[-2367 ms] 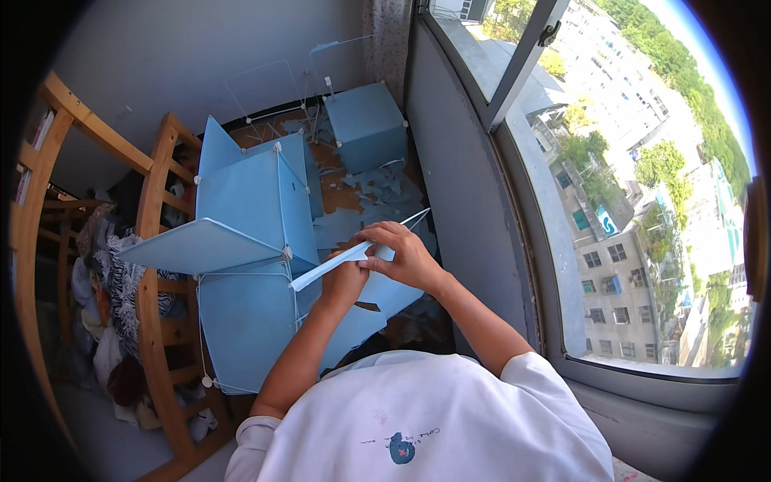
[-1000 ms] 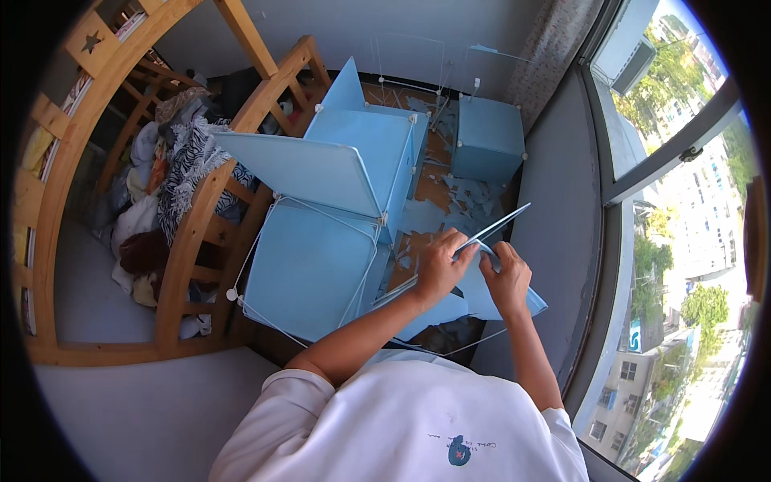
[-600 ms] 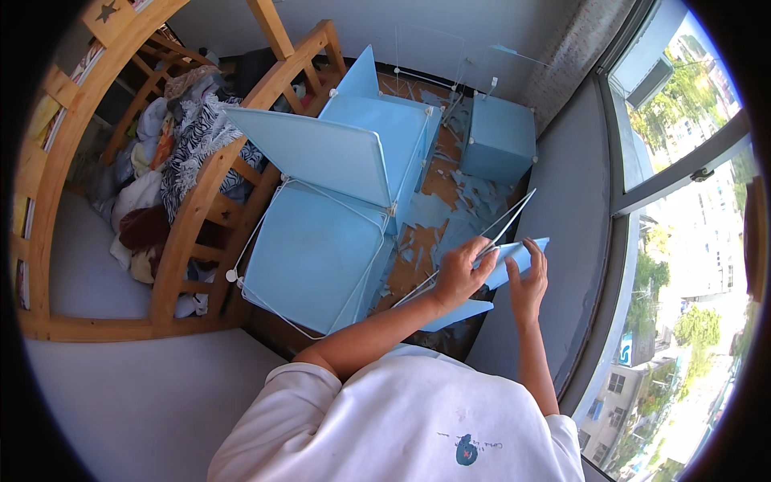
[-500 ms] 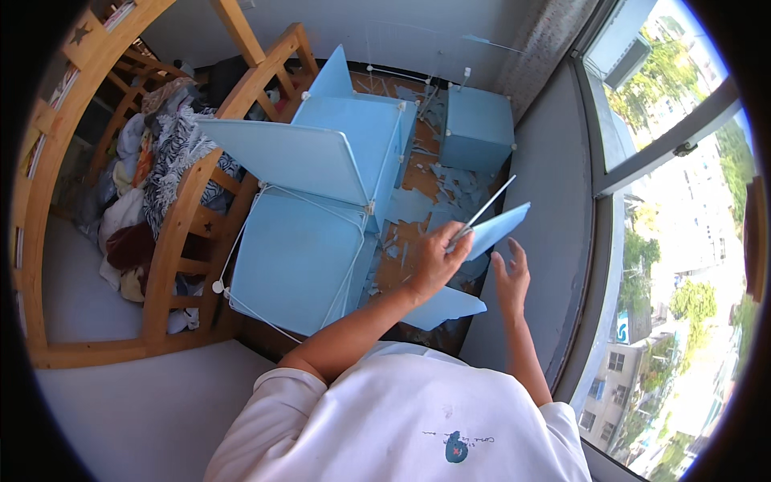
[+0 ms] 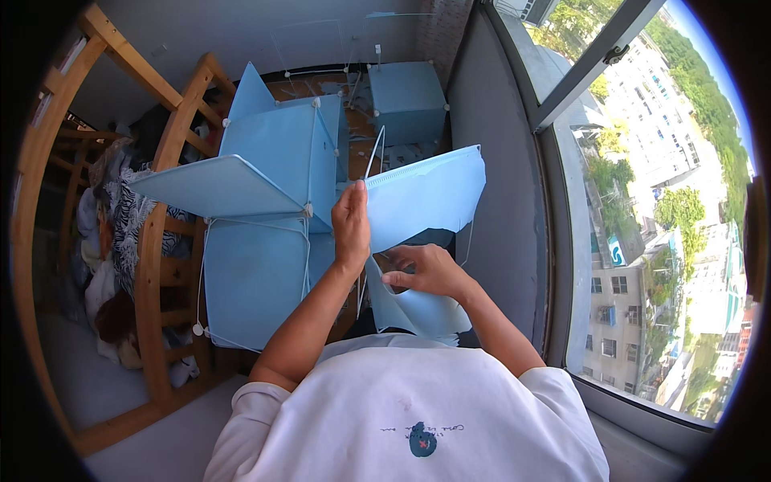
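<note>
A wire-framed light-blue plastic panel (image 5: 426,193) with a broken, jagged lower edge stands tilted in front of me. My left hand (image 5: 352,225) is closed on its left edge, fingers straightened along the frame. Below it hangs a lower blue sheet (image 5: 422,312), bent and ragged, partly hidden by my right hand (image 5: 430,271). The right hand is curved at the gap between the two blue pieces, thumb and fingers apart. Whether its fingertips touch the lower sheet cannot be made out.
Blue panel cubes (image 5: 255,277) with white connectors stand to the left, and another blue cube (image 5: 408,100) is at the far wall. Broken blue pieces lie on the floor. A wooden bed frame (image 5: 152,265) borders the left; a window (image 5: 554,104) runs along the right.
The panel has turned to show its broad face. My left hand has shifted left and holds its edge; my right hand has moved inward to the gap. The view has shifted right.
</note>
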Motion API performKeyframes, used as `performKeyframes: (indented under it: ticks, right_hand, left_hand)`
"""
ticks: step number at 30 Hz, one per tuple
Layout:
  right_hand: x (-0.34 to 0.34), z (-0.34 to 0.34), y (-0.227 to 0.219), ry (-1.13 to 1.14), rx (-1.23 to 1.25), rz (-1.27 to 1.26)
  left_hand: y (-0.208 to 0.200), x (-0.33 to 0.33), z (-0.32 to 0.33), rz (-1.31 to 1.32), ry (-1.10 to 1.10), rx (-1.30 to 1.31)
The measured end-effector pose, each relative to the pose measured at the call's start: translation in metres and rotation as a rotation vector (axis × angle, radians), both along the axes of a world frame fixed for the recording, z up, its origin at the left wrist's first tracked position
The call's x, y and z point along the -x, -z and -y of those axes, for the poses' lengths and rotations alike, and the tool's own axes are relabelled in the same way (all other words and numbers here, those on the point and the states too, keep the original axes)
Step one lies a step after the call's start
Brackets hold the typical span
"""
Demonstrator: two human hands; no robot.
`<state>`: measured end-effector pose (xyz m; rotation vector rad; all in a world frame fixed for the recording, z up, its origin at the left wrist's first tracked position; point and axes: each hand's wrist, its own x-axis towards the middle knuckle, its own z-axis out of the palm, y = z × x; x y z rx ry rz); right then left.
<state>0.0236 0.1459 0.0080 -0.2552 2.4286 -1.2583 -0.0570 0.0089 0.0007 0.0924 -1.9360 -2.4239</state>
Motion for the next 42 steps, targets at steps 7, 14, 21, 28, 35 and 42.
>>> performKeyframes:
  ticks: [7, 14, 21, 28, 35, 42]
  right_hand:
    - [0.010, 0.025, 0.012, 0.012, -0.144, -0.165]
    - [0.021, 0.020, 0.019, 0.221, -0.195, -0.637]
    - [0.029, 0.008, 0.022, 0.258, -0.243, -0.924]
    - [0.030, 0.002, 0.015, 0.225, -0.250, -0.849]
    - [0.054, 0.002, 0.005, 0.098, -0.088, -0.470]
    - [0.058, 0.014, -0.005, 0.169, -0.162, -0.521]
  left_hand:
    - [-0.006, 0.026, -0.010, -0.096, -0.075, 0.102]
    - [-0.014, 0.055, -0.011, -0.195, -0.103, 0.241]
    - [-0.018, 0.071, -0.015, -0.151, -0.225, 0.443]
    - [-0.007, 0.082, -0.021, -0.187, -0.296, 0.540]
    - [-0.011, 0.079, -0.025, -0.315, -0.241, 0.594]
    - [-0.007, 0.088, -0.023, -0.272, -0.310, 0.625]
